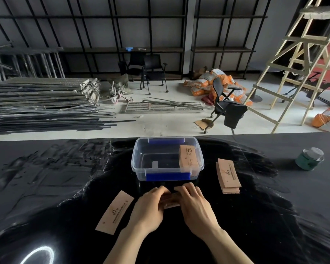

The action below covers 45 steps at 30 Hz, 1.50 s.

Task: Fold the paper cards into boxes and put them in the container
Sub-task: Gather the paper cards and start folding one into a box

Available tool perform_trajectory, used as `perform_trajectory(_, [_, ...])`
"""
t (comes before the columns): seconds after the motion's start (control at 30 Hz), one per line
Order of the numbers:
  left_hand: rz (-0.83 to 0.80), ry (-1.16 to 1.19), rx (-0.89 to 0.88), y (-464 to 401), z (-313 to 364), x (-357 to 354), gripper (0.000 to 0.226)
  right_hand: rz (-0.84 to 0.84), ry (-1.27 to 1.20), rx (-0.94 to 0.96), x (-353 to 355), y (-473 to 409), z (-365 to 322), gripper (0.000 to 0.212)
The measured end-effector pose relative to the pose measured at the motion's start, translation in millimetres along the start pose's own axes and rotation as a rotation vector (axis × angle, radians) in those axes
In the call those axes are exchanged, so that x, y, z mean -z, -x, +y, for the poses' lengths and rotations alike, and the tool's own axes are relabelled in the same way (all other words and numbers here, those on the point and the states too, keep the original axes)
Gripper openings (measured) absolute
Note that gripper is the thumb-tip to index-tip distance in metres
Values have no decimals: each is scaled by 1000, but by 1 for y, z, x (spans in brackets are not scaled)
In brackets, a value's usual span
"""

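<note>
A tan paper card (170, 201) lies between my two hands just in front of the container. My left hand (149, 210) grips its left end and my right hand (196, 208) grips its right end; fingers hide most of it. The clear plastic container (139, 159) with blue clips stands on the black table beyond my hands. One folded tan box (188, 158) stands inside it at the right. A flat card (114, 212) lies left of my left hand. A small stack of flat cards (228, 175) lies right of the container.
A green tin with a clear lid (310, 159) stands at the table's right. The table surface (65, 178) is glossy black. Beyond the far edge are metal bars, office chairs, orange sacks and a wooden ladder on the floor.
</note>
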<state>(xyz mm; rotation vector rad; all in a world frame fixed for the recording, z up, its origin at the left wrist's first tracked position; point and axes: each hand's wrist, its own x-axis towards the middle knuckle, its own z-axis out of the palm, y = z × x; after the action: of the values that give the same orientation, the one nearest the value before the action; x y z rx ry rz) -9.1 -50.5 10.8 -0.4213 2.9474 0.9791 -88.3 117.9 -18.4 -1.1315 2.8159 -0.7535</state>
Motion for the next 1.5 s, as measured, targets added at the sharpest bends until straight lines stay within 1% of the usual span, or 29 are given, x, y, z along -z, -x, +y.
perform_trajectory(0.07, [22,34,-11,3,-3,0,45,1,11,0,-2,0,1,44])
perform_trajectory(0.1, [67,48,-5,5,-7,3,46,2,15,2,-2,0,2,41])
perform_trajectory(0.17, [216,23,33,11,-22,12,47,4,26,2,-3,-1,3,36])
perform_trajectory(0.2, [271,-27,77,14,-32,17,50,7,30,2,-4,-2,3,35])
perform_trajectory(0.27, [319,-188,240,22,-52,26,57,12,30,-1,-5,-2,3,33])
perform_trajectory(0.33, [319,-359,414,29,-68,32,65,11,17,-3,-5,-4,2,32])
perform_trajectory(0.4, [298,-423,492,33,-75,34,71,2,1,-2,-5,-7,0,33])
perform_trajectory(0.53, [247,-379,465,31,-69,35,64,-14,-13,11,-7,-11,-3,34])
perform_trajectory(0.6, [238,-282,446,31,-64,36,60,-33,-21,16,-7,-11,-5,36])
perform_trajectory(0.67, [262,-152,408,30,-61,36,55,-33,-24,24,-7,-10,-6,35])
perform_trajectory(0.77, [305,-7,233,23,-52,39,48,-37,-29,35,-7,-9,-7,30])
perform_trajectory(0.87, [264,73,50,6,-36,40,41,-56,-45,41,-4,-10,-10,31])
perform_trajectory(0.93, [183,72,-1,-4,-26,36,41,-60,-64,12,-3,-11,-13,38])
perform_trajectory(1.0, [102,27,-29,-11,-15,31,45,-48,-106,-42,-3,-11,-15,55])
perform_trajectory(1.07, [27,26,-49,-15,-4,25,44,-35,-134,-45,-4,-11,-15,70])
perform_trajectory(1.1, [-2,68,-56,-16,0,23,42,-36,-124,-27,-5,-10,-14,71])
perform_trajectory(1.17, [-1,176,-50,-15,3,18,38,-32,-106,5,-7,-9,-11,62])
perform_trajectory(1.23, [146,252,-7,-10,-6,14,39,-11,-100,26,-8,-9,-8,48])
perform_trajectory(1.27, [231,289,32,-6,-14,11,42,2,-97,26,-8,-9,-8,44])
perform_trajectory(1.3, [271,327,77,-1,-22,10,45,10,-94,24,-8,-9,-8,42])
perform_trajectory(1.33, [251,357,113,4,-28,9,49,13,-92,25,-8,-9,-8,43])
perform_trajectory(1.37, [188,367,129,8,-31,8,52,12,-91,27,-9,-9,-9,44])
perform_trajectory(1.43, [52,328,99,10,-30,5,57,3,-90,27,-10,-10,-11,46])
perform_trajectory(1.5, [16,251,53,9,-24,2,55,-5,-96,23,-10,-11,-13,46])
